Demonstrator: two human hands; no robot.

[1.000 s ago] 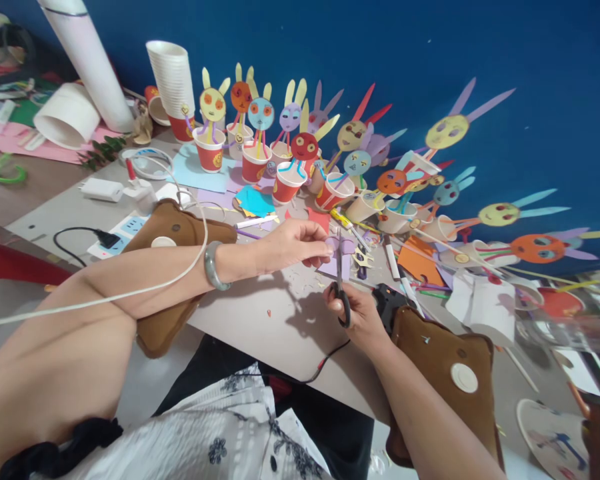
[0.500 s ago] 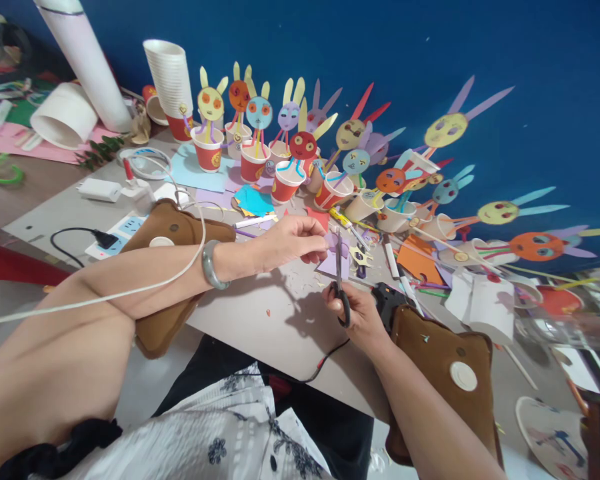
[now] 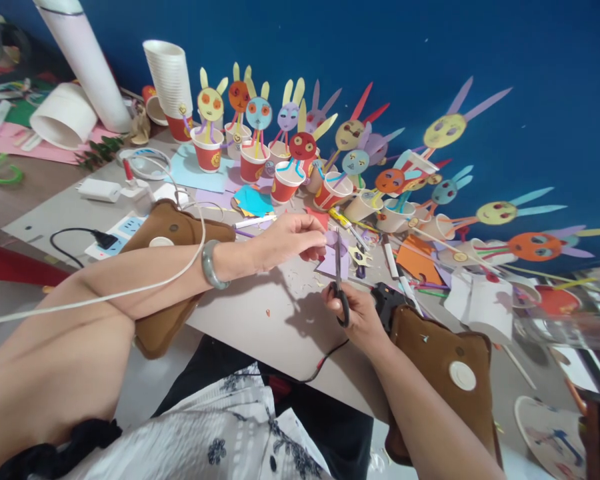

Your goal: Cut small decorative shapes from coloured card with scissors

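In the head view, black-handled scissors (image 3: 339, 287) stand with their blades pointing up and away from me. My right hand (image 3: 357, 312) is closed around the handles. Just left of the blades, my left hand (image 3: 297, 237) is closed in a pinch, with a bracelet at its wrist. Whatever its fingertips hold is too small or hidden to make out. Purple paper (image 3: 334, 265) shows behind the blades, and I cannot tell whether any of it touches the fingers. Tiny paper scraps (image 3: 307, 283) are scattered on the table (image 3: 260, 333) beneath both hands.
Paper cups (image 3: 284, 190) with rabbit-faced paper figures line the blue wall. Brown cushions (image 3: 447, 393) lie under both forearms. A white cable (image 3: 105, 303) crosses my left arm, near a power strip (image 3: 123, 233). Orange paper (image 3: 420, 259) and markers (image 3: 390, 257) lie to the right.
Both hands stay almost in place. My left fingertips have shifted very slightly, and the scissors remain upright beside them.
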